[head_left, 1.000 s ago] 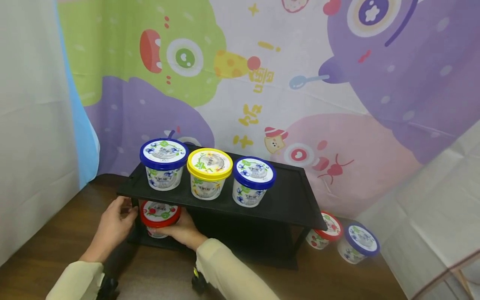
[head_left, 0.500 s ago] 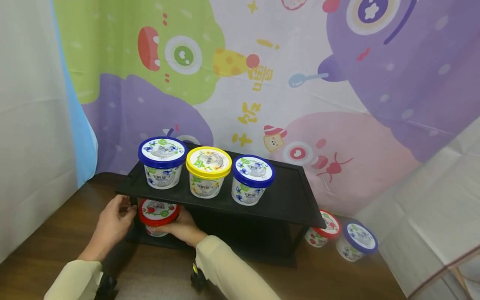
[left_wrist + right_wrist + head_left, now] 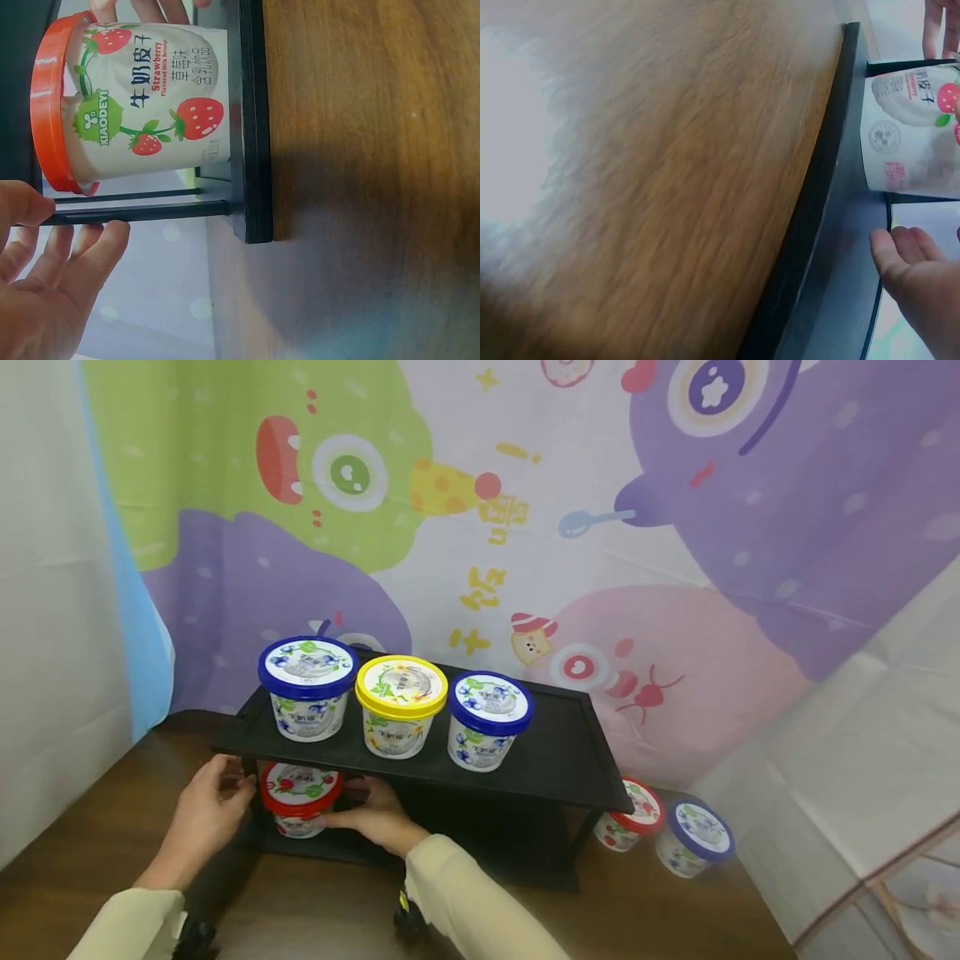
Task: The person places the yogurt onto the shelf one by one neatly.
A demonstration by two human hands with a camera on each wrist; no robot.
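Observation:
A red-lidded strawberry milk pudding cup (image 3: pixel 302 802) stands upright on the lower level of a black two-tier shelf (image 3: pixel 555 735), at its left end. My left hand (image 3: pixel 202 818) holds the shelf's left front post (image 3: pixel 142 214), thumb on one side and fingers on the other. Just right of the cup is my right hand (image 3: pixel 382 820), its fingers spread and loosely bent. A gap shows between right fingers (image 3: pixel 907 244) and cup in the right wrist view. On the upper level stand a blue-lidded cup (image 3: pixel 307 689), a yellow-lidded cup (image 3: pixel 400 706) and another blue-lidded cup (image 3: pixel 489 720).
On the wooden table (image 3: pixel 300 910), right of the shelf, stand another red-lidded cup (image 3: pixel 632 814) and a blue-lidded cup (image 3: pixel 693 837). A cartoon-print curtain (image 3: pixel 465 552) hangs close behind the shelf. White cloth (image 3: pixel 862 727) closes off the right side.
My right hand has let go of the red-lidded cup and drawn slightly to the right. My left hand stays at the post. The head view has turned a little right.

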